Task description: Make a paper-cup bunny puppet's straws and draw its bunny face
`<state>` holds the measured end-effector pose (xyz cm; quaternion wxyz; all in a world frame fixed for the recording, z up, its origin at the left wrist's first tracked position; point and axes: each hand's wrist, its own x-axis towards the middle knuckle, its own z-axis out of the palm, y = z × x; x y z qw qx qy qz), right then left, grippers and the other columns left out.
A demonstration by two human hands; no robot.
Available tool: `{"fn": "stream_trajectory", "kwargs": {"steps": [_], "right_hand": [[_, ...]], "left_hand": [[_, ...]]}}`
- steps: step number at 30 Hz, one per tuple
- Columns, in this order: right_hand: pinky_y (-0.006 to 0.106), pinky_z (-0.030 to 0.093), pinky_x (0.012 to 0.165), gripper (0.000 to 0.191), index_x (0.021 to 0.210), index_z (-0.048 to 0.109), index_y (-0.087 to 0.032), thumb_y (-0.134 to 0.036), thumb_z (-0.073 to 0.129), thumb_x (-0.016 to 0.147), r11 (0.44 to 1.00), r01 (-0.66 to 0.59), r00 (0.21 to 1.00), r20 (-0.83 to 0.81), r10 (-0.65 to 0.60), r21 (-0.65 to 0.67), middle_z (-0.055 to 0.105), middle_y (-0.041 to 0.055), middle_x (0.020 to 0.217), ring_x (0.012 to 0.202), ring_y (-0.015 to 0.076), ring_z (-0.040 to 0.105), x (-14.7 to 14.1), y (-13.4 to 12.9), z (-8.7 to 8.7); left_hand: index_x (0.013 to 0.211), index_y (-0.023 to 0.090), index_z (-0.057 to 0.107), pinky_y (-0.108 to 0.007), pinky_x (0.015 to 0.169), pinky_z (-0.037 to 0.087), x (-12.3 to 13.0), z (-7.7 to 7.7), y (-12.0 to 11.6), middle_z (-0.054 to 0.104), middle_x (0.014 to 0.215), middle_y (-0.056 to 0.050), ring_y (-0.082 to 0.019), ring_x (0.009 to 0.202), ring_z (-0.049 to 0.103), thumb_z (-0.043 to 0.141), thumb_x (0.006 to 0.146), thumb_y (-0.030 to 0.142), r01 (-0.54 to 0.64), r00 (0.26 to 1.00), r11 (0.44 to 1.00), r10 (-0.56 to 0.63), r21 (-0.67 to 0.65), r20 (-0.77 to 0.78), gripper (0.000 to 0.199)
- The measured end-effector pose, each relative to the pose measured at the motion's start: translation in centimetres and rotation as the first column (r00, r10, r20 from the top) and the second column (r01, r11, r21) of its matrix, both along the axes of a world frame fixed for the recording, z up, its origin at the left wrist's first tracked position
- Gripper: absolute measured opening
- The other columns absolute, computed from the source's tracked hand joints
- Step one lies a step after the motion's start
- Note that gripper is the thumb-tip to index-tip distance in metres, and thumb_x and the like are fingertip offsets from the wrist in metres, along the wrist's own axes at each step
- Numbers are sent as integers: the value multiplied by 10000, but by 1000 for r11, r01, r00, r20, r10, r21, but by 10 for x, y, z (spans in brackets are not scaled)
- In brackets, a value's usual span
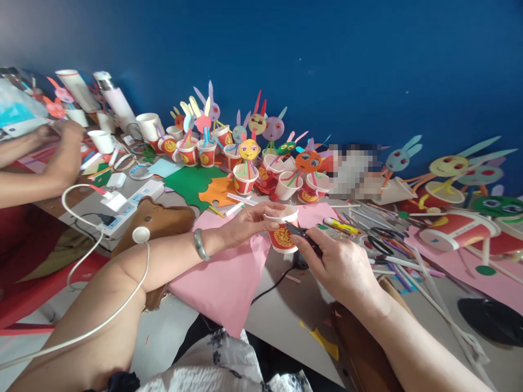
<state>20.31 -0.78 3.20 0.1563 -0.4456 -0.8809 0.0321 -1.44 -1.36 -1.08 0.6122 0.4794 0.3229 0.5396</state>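
A red and white paper cup is held upright over the table in front of me. My left hand is closed on its rim from the left, thumb at the near side and fingers at the far side. From the right, my right hand grips a pair of dark scissors. The blade tips lie against the upper part of the cup, just below the rim. Whether they have cut into the paper I cannot tell. Pink paper lies under my left wrist.
Paper cups with rabbit-like paper faces line the wall side. A power strip and white cable are at left. Pens and scissors clutter the right. A tipped cup lies there. Another person's hands work at far left.
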Motion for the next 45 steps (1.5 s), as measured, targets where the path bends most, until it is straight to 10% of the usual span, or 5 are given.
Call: {"fn": "stream_trajectory", "kwargs": {"steps": [6,19,45], "right_hand": [[260,234,489,487,715,521,-220,-588,354,985,999,-47,994,101,48,-9,568,11,519,456,160,509,5,4,1],[272,307,548,465,691,480,-235,-589,375,974,968,-80,997,-34,74,-236,542,-11,562,519,152,491,5,7,7],[248,313,449,455,753,582,-214,-531,374,1005,999,-49,994,-96,51,19,573,5,500,429,159,550,-1,-3,-3]], "left_hand": [[795,160,727,-390,1090,381,-10,9,1,593,1333,-107,-263,1314,520,796,798,384,39,970,991,-8,124,-241,235],[923,163,745,-413,1077,396,-4,4,-2,598,1352,-109,-278,1296,543,818,776,382,102,995,995,-102,-17,-11,273],[1063,186,761,-332,968,474,10,1,-6,732,1095,-75,-173,1004,661,887,702,327,206,943,954,-134,-217,304,408]]}}
